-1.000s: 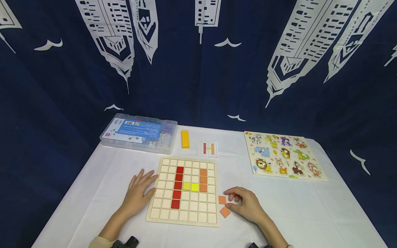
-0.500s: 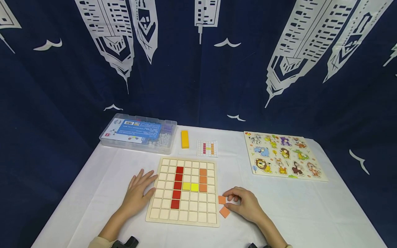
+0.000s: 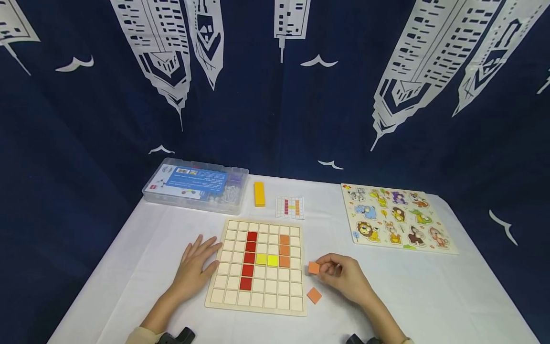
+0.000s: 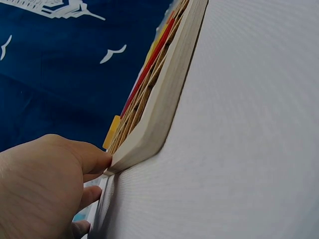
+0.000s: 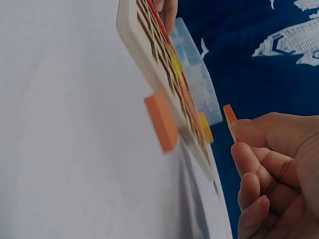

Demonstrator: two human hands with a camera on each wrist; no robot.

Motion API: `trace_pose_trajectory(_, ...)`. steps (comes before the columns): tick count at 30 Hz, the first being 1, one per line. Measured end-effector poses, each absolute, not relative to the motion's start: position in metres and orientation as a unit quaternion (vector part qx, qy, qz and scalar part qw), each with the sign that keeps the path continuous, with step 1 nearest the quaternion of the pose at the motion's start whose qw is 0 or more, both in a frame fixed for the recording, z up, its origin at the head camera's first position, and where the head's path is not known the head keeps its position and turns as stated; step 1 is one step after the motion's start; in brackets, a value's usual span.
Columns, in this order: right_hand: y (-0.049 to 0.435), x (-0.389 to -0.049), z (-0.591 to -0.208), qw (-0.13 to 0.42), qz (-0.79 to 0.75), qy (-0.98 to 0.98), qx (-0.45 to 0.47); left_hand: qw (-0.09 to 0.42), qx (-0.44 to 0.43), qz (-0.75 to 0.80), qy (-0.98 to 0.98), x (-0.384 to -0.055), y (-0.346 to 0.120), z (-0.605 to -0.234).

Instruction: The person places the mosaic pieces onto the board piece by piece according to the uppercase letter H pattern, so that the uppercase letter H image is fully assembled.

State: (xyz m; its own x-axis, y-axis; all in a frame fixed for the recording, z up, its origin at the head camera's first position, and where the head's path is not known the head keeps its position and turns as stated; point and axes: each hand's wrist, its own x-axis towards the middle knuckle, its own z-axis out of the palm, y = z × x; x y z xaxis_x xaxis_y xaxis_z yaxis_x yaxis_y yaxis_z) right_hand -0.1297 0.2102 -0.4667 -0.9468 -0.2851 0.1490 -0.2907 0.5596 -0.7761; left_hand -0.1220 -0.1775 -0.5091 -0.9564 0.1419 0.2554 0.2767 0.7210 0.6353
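Note:
A wooden grid board (image 3: 256,300) lies on the table with a column of red tiles (image 3: 249,258), two yellow tiles (image 3: 267,259) and a shorter column of orange tiles (image 3: 284,250) in its cells. My right hand (image 3: 345,277) pinches an orange square tile (image 3: 313,268) between thumb and fingers, raised off the cloth just right of the board. A second orange tile (image 3: 314,295) lies on the table below it; the right wrist view shows that orange tile (image 5: 162,123) by the board's edge. My left hand (image 3: 195,267) rests with fingers spread at the board's left edge, thumb touching it.
Behind the board stand a clear plastic case (image 3: 195,186), a yellow block (image 3: 259,194) and a small pattern card (image 3: 290,207) with a coloured grid. An animal puzzle board (image 3: 399,217) lies at the back right. A dark blue curtain (image 3: 275,119) hangs behind the table.
My right hand has taken hold of the upper loose orange tile and lifted it slightly up from the table. The left hand stays at the board's edge. The head view has shifted a little.

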Motion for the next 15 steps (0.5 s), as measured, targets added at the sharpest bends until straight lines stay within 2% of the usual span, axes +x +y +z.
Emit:
trace_pose_trajectory(6,0.185,-0.133,-0.460,-0.034,0.425,-0.885,0.188,0.081,-0.107,-0.359,-0.924,-0.122,-0.178,-0.509)
trace_pose_trajectory(15,0.156,-0.138,-0.466,-0.061,0.402,-0.883,0.234,0.082,-0.110,-0.358,-0.924,-0.122,-0.178,-0.508)
